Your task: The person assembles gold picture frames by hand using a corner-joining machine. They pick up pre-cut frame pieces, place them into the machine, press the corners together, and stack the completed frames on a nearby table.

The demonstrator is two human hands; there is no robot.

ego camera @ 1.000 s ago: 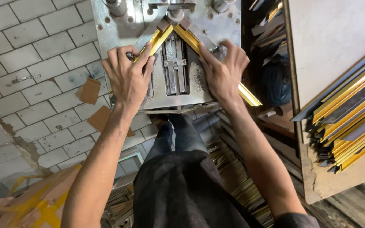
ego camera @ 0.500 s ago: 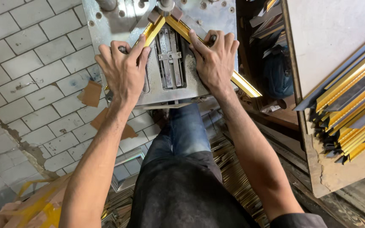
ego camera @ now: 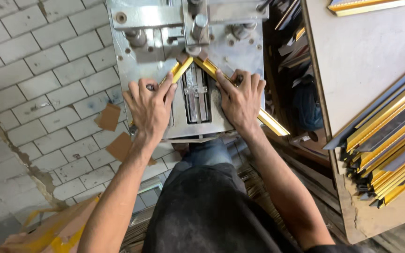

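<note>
Two gold frame mouldings lie on the steel bed of a corner-joining machine (ego camera: 132, 70) and meet in a mitred corner under its press head (ego camera: 198, 21). My left hand (ego camera: 150, 107) presses flat on the left moulding (ego camera: 180, 71), fingers spread. Over the right moulding (ego camera: 270, 122), which runs off the bed toward the lower right, my right hand (ego camera: 241, 100) lies flat. A slotted steel channel (ego camera: 196, 96) sits between the two hands.
A wooden table (ego camera: 366, 56) stands on the right with a stack of gold and dark moulding pieces (ego camera: 390, 145) at its near edge. Grey paving bricks (ego camera: 43, 84) with cardboard scraps (ego camera: 110, 117) cover the floor at left. Yellow packaging (ego camera: 52, 229) lies lower left.
The view has shifted, so the machine bed now sits lower in frame with the press head visible. Both hands stay pressed on the mouldings.
</note>
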